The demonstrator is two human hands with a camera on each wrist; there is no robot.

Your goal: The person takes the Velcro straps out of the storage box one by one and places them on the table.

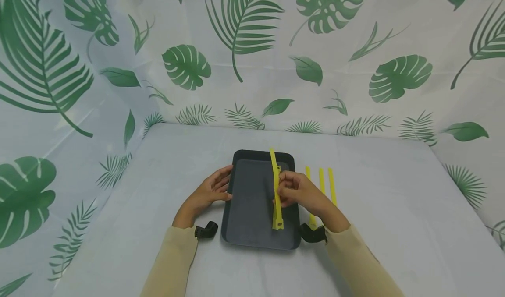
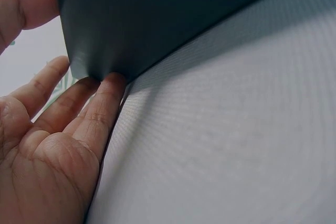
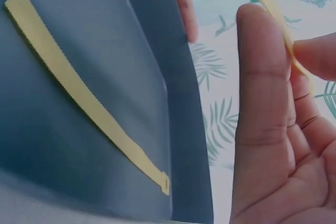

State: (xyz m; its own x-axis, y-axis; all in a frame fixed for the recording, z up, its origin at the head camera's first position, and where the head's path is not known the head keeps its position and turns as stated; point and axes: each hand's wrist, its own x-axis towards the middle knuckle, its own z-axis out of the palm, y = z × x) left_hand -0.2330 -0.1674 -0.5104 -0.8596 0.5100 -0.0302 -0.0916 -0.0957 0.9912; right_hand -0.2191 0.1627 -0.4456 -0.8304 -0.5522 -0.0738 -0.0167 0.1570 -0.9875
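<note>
My right hand pinches a yellow hook-and-loop cable tie between thumb and fingers above the right half of a dark grey tray. Its slotted end points toward me. In the right wrist view, a second yellow tie lies in the tray, slotted end close to one wall; the head view shows it mostly hidden behind the held one. My left hand rests against the tray's left side. Seen from the left wrist, the fingertips touch the tray's outer wall, fingers fairly straight.
Right of the tray, three more yellow ties lie side by side on the white tabletop, partly behind my right hand and wrist camera. A leaf-printed cloth rises behind and at the sides of the table.
</note>
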